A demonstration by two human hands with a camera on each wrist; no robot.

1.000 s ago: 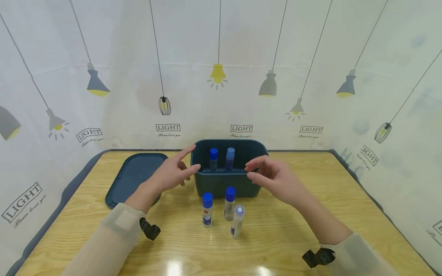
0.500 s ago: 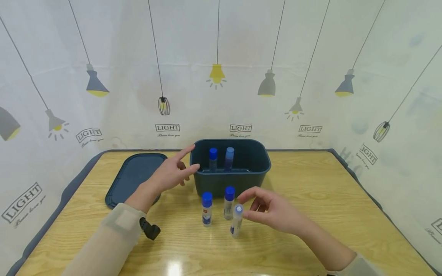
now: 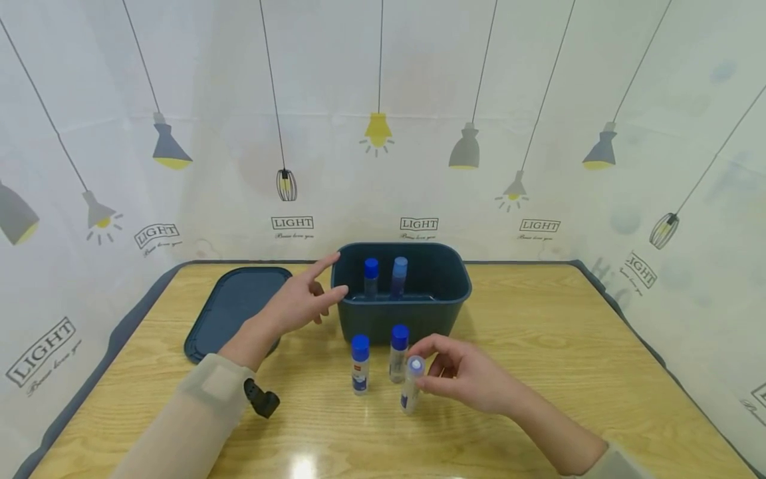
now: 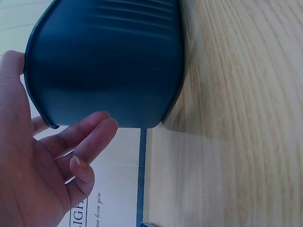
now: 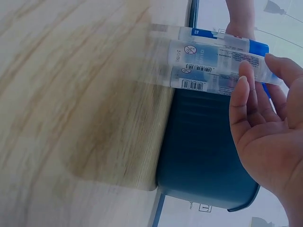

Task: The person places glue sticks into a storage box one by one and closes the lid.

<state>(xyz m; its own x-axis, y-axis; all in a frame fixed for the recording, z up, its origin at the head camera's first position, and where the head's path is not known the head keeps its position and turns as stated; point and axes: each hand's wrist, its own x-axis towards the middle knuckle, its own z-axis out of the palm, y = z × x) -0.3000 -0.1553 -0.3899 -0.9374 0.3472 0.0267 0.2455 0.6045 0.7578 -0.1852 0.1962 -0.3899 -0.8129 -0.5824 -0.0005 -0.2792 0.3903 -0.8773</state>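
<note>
A dark blue plastic bin [image 3: 383, 322] stands at the table's back, with two glue sticks upright inside, one dark-capped [image 3: 371, 269], one lighter-capped [image 3: 399, 269]. My left hand [image 3: 298, 303] touches the bin's left rim with spread thumb and index finger; the left wrist view shows its other fingers by the bin's side [image 4: 104, 71]. In front of the bin stand two blue-capped glue sticks [image 3: 360, 366] and a clear-capped glue stick [image 3: 409, 394]. My right hand [image 3: 469, 376] pinches the clear-capped one near its top, thumb in front. In the right wrist view its labelled tube [image 5: 201, 59] partly overlaps the others.
A dark blue lid [image 3: 236, 306] lies flat to the left of the bin, partly behind the left forearm. Wooden tabletop [image 3: 568, 332] extends to the right. A printed lamp-pattern curtain [image 3: 383, 186] hangs behind the table's back edge.
My right hand has come from the bin's right front rim down to the clear-capped glue stick and closed its fingers on it. The left hand stays at the bin's rim.
</note>
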